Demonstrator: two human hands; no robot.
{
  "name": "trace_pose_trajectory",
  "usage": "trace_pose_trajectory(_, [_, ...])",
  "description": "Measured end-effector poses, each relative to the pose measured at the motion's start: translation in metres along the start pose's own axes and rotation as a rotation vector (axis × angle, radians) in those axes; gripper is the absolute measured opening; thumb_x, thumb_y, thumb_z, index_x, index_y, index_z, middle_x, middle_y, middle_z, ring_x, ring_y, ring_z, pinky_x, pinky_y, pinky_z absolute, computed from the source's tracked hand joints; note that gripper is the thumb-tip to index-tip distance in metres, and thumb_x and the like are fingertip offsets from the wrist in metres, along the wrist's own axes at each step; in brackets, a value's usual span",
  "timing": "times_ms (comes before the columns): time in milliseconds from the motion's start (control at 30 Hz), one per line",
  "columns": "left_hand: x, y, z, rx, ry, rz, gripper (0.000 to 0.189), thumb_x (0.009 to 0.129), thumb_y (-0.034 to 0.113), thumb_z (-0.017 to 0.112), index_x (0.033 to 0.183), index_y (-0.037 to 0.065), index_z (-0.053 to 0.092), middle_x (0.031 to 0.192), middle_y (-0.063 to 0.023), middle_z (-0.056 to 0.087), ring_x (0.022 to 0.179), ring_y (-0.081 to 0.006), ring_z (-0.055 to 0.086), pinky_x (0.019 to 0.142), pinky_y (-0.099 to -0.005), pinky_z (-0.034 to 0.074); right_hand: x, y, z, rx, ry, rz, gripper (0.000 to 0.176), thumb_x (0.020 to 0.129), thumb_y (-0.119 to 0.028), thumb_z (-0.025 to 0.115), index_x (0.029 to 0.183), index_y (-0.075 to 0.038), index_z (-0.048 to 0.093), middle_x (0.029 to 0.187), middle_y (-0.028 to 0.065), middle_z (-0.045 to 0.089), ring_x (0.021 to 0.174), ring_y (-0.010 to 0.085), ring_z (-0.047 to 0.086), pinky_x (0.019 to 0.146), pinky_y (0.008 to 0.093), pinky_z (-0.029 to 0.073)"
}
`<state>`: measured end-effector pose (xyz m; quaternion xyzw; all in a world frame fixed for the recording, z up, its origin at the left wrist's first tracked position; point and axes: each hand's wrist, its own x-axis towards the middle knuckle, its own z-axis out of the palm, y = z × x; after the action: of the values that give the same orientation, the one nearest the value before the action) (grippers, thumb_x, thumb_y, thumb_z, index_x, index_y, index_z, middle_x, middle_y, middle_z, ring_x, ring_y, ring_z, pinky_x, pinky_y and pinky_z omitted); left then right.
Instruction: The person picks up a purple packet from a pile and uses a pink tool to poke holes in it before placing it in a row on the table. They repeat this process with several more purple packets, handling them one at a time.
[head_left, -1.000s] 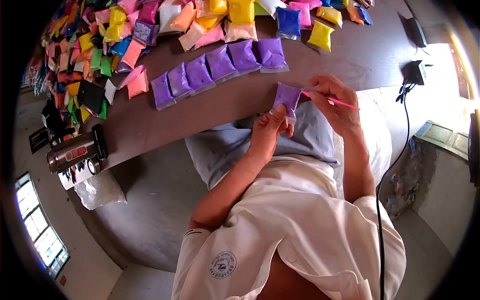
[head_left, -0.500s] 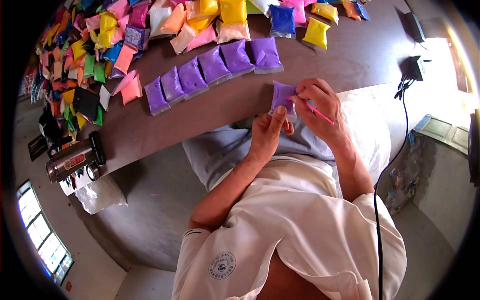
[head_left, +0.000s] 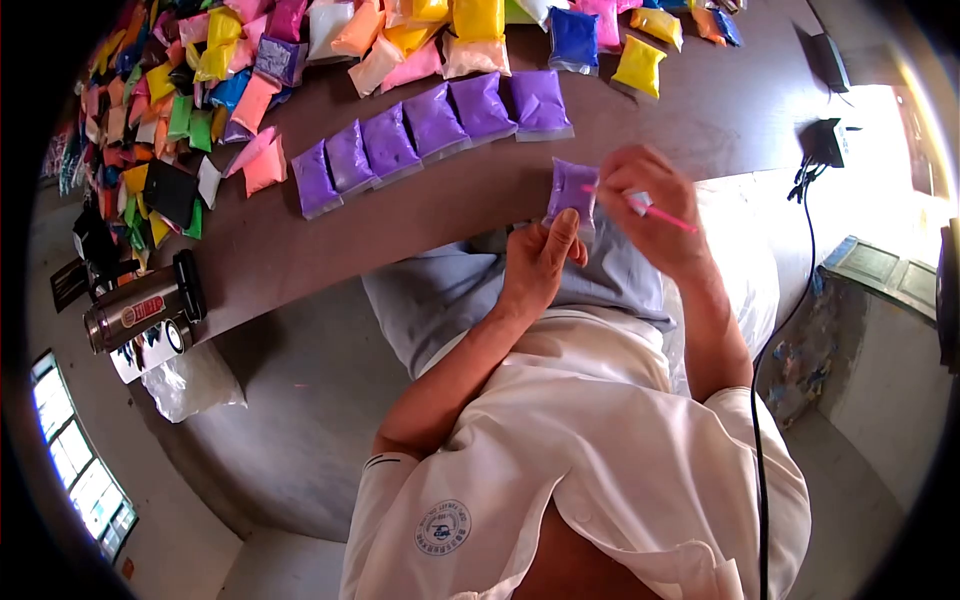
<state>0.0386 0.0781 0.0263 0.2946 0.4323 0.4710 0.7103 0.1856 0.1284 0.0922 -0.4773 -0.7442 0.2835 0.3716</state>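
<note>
A small purple packet [head_left: 572, 188] is held at the table's front edge, its lower edge pinched by my left hand [head_left: 545, 257] with the thumb on top. My right hand [head_left: 650, 210], a little blurred, is closed around a thin pink stick [head_left: 670, 217], whose tip is close to the packet's right side. Something small and whitish shows by the stick at my fingers. Behind the held packet, several purple packets [head_left: 430, 122] lie side by side in a slanting row on the brown table [head_left: 690, 130].
Many coloured packets [head_left: 260, 100] are heaped at the back left. A yellow packet [head_left: 638, 66] and a blue packet [head_left: 574, 40] lie at the back. A metal flask [head_left: 135, 312] rests at the left edge. A black cable [head_left: 762, 400] hangs on the right.
My right hand has moved slightly right with the pink stick, away from the packet. My left hand keeps its hold on the packet. The view has shifted slightly.
</note>
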Motion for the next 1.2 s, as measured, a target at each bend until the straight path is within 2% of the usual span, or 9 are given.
trace_pose_trajectory(133, [0.003, 0.000, 0.001, -0.015, -0.018, 0.015, 0.042, 0.092, 0.034, 0.055, 0.061, 0.006, 0.051, 0.058, -0.0006, 0.046, 0.054, -0.0125, 0.051, 0.052, -0.0270, 0.041, 0.004, -0.001, 0.008, -0.151, -0.041, -0.079, 0.016, 0.069, -0.002, 0.068, 0.070, -0.002, 0.052, 0.081, 0.0101, 0.058, 0.077, 0.0281, 0.057, 0.066, 0.0359, 0.047])
trace_pose_trajectory(300, [0.005, -0.001, 0.001, -0.031, -0.040, 0.048, 0.041, 0.091, 0.033, 0.056, 0.062, 0.004, 0.053, 0.057, -0.0007, 0.048, 0.053, -0.0114, 0.050, 0.051, -0.0258, 0.041, 0.011, 0.025, 0.006, -0.216, 0.076, -0.084, 0.014, 0.069, -0.002, 0.066, 0.070, -0.002, 0.053, 0.079, 0.0099, 0.057, 0.075, 0.0280, 0.057, 0.065, 0.0362, 0.047])
trace_pose_trajectory(367, [0.004, -0.003, -0.001, -0.029, -0.057, 0.084, 0.040, 0.091, 0.032, 0.056, 0.064, 0.003, 0.056, 0.057, -0.0011, 0.050, 0.052, -0.0107, 0.050, 0.050, -0.0247, 0.041, 0.014, 0.036, -0.004, -0.190, 0.176, 0.100, 0.013, 0.070, -0.002, 0.066, 0.069, -0.003, 0.054, 0.078, 0.0096, 0.058, 0.072, 0.0273, 0.058, 0.062, 0.0348, 0.048])
trace_pose_trajectory(400, [0.004, -0.004, -0.002, -0.023, -0.051, 0.055, 0.041, 0.091, 0.032, 0.056, 0.064, 0.003, 0.055, 0.056, -0.0011, 0.049, 0.053, -0.0107, 0.050, 0.051, -0.0247, 0.041, 0.018, 0.031, -0.006, -0.188, 0.173, 0.088, 0.013, 0.070, -0.002, 0.066, 0.069, -0.003, 0.054, 0.078, 0.0096, 0.058, 0.072, 0.0273, 0.058, 0.062, 0.0348, 0.048])
trace_pose_trajectory(533, [-0.001, 0.001, 0.002, 0.064, -0.039, -0.010, 0.045, 0.091, 0.038, 0.054, 0.061, 0.006, 0.051, 0.056, -0.0001, 0.044, 0.054, -0.0116, 0.051, 0.052, -0.0258, 0.040, 0.008, 0.002, -0.005, -0.086, -0.108, -0.103, 0.009, 0.070, -0.001, 0.063, 0.070, -0.002, 0.054, 0.080, 0.0100, 0.058, 0.077, 0.0272, 0.058, 0.066, 0.0351, 0.048])
trace_pose_trajectory(733, [0.001, 0.003, 0.002, 0.040, -0.057, 0.007, 0.046, 0.091, 0.040, 0.054, 0.059, 0.007, 0.050, 0.055, 0.0006, 0.044, 0.053, -0.0117, 0.051, 0.051, -0.0258, 0.040, 0.011, -0.001, 0.008, -0.162, -0.104, -0.091, 0.010, 0.071, -0.005, 0.061, 0.070, -0.002, 0.052, 0.082, 0.0119, 0.055, 0.080, 0.0301, 0.055, 0.070, 0.0388, 0.046])
trace_pose_trajectory(1033, [0.005, 0.009, 0.002, 0.004, -0.068, 0.041, 0.049, 0.090, 0.040, 0.055, 0.055, 0.008, 0.047, 0.052, 0.0006, 0.042, 0.051, -0.0118, 0.050, 0.049, -0.0258, 0.039, 0.015, 0.005, 0.013, -0.164, -0.033, 0.089, 0.009, 0.072, -0.004, 0.060, 0.070, -0.001, 0.051, 0.074, 0.0120, 0.055, 0.072, 0.0315, 0.056, 0.064, 0.0394, 0.046])
trace_pose_trajectory(1100, [0.004, 0.002, 0.001, -0.007, -0.059, 0.036, 0.047, 0.091, 0.038, 0.054, 0.057, 0.005, 0.049, 0.052, -0.0006, 0.045, 0.050, -0.0115, 0.051, 0.049, -0.0255, 0.040, 0.013, 0.003, 0.016, -0.161, 0.105, 0.057, 0.008, 0.072, -0.003, 0.060, 0.070, -0.001, 0.053, 0.076, 0.0113, 0.057, 0.070, 0.0309, 0.058, 0.063, 0.0385, 0.047])
trace_pose_trajectory(1200, [-0.001, -0.006, -0.004, 0.032, -0.056, 0.031, 0.046, 0.093, 0.035, 0.053, 0.059, 0.003, 0.051, 0.052, -0.0019, 0.048, 0.050, -0.0108, 0.051, 0.048, -0.0250, 0.040, 0.012, 0.002, 0.003, -0.244, 0.040, 0.175, 0.008, 0.072, -0.004, 0.061, 0.071, -0.001, 0.054, 0.078, 0.0110, 0.058, 0.071, 0.0302, 0.059, 0.065, 0.0368, 0.047])
